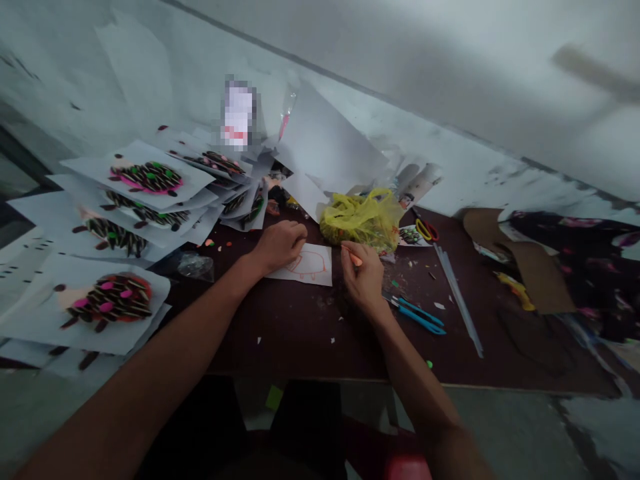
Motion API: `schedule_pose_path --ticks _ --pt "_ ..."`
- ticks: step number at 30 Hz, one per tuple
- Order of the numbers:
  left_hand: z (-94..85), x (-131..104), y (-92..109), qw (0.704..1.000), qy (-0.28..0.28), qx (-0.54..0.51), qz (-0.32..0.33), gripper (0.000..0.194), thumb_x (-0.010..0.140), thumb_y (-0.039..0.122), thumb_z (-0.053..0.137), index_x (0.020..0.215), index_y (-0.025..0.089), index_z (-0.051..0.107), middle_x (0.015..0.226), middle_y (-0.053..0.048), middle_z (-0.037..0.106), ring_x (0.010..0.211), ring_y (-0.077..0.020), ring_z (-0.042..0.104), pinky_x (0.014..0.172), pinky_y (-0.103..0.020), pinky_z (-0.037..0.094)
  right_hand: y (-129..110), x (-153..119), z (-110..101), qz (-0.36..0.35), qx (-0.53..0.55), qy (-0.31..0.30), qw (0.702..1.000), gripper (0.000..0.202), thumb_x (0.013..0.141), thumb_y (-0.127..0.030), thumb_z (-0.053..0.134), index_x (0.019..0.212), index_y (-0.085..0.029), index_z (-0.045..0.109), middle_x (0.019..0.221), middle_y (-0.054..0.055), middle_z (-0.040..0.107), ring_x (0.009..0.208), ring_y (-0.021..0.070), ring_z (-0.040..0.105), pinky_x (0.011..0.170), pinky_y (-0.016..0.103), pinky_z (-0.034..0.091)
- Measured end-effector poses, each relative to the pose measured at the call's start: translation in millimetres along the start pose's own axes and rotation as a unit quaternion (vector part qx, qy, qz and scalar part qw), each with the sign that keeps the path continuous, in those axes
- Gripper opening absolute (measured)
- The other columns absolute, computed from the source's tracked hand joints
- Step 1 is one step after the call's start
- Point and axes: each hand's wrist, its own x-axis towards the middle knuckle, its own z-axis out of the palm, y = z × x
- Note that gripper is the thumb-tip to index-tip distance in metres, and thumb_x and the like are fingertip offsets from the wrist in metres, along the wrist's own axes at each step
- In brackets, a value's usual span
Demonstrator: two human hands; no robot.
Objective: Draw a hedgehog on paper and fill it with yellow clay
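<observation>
A small white paper sheet (320,275) lies on the dark table, bearing an orange outline of a rounded body with short legs. My left hand (281,248) rests on the sheet's left part, its fingers curled closed; whatever they may hold is hidden. Just off the sheet's right edge, my right hand (364,279) is closed around a small orange piece (355,259), whose exact kind I cannot make out. Directly behind that hand sits a yellow plastic bag (361,217). Scissors with blue handles (420,315) lie beside my right wrist.
Paper sheets with hedgehog pictures (150,179) are stacked at left, with another pile (113,300) nearer. Large white paper (327,140) leans at the wall. Clear strips (459,300), yellow-and-red-handled scissors (427,229), a yellow tool (515,289) and cardboard (543,277) lie at right.
</observation>
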Motion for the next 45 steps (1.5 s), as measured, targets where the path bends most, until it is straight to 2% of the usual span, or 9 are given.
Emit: schedule_pose_path --ticks 2,4,6,9,13,17,27,40,45 --pt "1.2 0.9 -2.6 0.999 0.017 -0.030 -0.015 0.018 0.086 0.015 0.048 0.091 0.017 0.065 0.092 -0.008 0.069 0.090 -0.0228 0.063 0.080 -0.035 0.049 -2.1 0.4 -3.1 -0.011 -0.086 -0.031 0.996 0.032 0.100 -0.032 0.044 0.102 -0.018 0.072 0.090 0.009 0.069 0.087 0.0227 0.057 0.079 0.033 0.042" --pt "2.0 2.1 -4.8 0.997 0.034 -0.058 -0.027 0.019 0.084 0.014 0.049 0.093 0.017 0.065 0.093 -0.008 0.070 0.090 -0.0221 0.064 0.080 -0.034 0.049 -6.7 0.8 -7.6 -0.014 -0.171 -0.058 0.984 0.033 0.100 -0.033 0.045 0.091 -0.018 0.073 0.086 0.010 0.065 0.086 0.0237 0.053 0.077 0.034 0.040" --pt "2.2 3.6 -6.6 0.995 0.045 -0.077 -0.040 0.019 0.083 0.015 0.050 0.093 0.017 0.066 0.092 -0.007 0.071 0.088 -0.0210 0.064 0.080 -0.033 0.049 -12.6 1.5 -11.9 -0.016 -0.228 -0.071 0.971 0.032 0.098 -0.033 0.049 0.082 -0.017 0.071 0.091 0.011 0.063 0.090 0.0253 0.051 0.080 0.036 0.038" --pt "2.0 6.1 -9.4 0.994 0.040 -0.086 -0.062 0.018 0.082 0.016 0.052 0.090 0.017 0.068 0.088 -0.006 0.071 0.082 -0.0195 0.063 0.077 -0.031 0.049 -19.3 3.2 -14.6 -0.009 -0.262 -0.116 0.958 0.024 0.097 -0.029 0.053 0.088 -0.015 0.070 0.105 0.013 0.063 0.099 0.0273 0.052 0.085 0.037 0.038" --pt "0.2 10.8 -15.2 0.995 -0.028 -0.078 -0.064 0.020 0.075 0.015 0.055 0.087 0.017 0.072 0.088 -0.006 0.072 0.083 -0.0193 0.063 0.080 -0.031 0.049 -18.2 4.9 -11.5 0.063 -0.279 -0.220 0.933 0.023 0.100 -0.018 0.042 0.107 -0.012 0.064 0.110 0.015 0.063 0.093 0.0245 0.060 0.076 0.033 0.040" --pt "-5.3 19.0 -19.0 0.989 -0.106 -0.075 -0.065 0.024 0.070 0.015 0.059 0.086 0.016 0.076 0.091 -0.007 0.072 0.086 -0.0205 0.064 0.082 -0.030 0.049 -13.1 5.1 -10.7 0.087 -0.279 -0.273 0.917 0.020 0.098 -0.016 0.044 0.112 -0.013 0.059 0.110 0.014 0.064 0.097 0.0254 0.063 0.076 0.032 0.041" --pt "-12.1 46.6 -25.3 0.951 -0.255 -0.140 -0.107 0.021 0.060 0.017 0.063 0.078 0.016 0.074 0.079 -0.004 0.073 0.073 -0.0178 0.063 0.062 -0.024 0.043 -14.1 6.0 -9.6 0.077 -0.283 -0.295 0.909 0.024 0.100 -0.019 0.041 0.111 -0.014 0.062 0.112 0.015 0.064 0.105 0.0271 0.062 0.082 0.034 0.042" --pt "-9.8 31.5 -17.9 0.962 -0.203 -0.140 -0.119 0.022 0.065 0.012 0.060 0.081 0.015 0.074 0.078 -0.003 0.071 0.069 -0.0147 0.060 0.060 -0.024 0.039 -12.5 4.9 -8.5 0.069 -0.283 -0.280 0.915 0.025 0.102 -0.023 0.042 0.109 -0.014 0.064 0.108 0.015 0.064 0.099 0.0255 0.060 0.080 0.033 0.039" --pt "-10.7 31.3 -17.7 0.964 -0.186 -0.148 -0.116 0.016 0.065 0.012 0.061 0.076 0.015 0.072 0.080 -0.004 0.072 0.072 -0.0151 0.061 0.064 -0.024 0.041 -17.1 5.4 -15.3 0.040 -0.271 -0.198 0.941 0.034 0.104 -0.030 0.039 0.100 -0.015 0.069 0.106 0.015 0.065 0.099 0.0256 0.058 0.083 0.034 0.039"
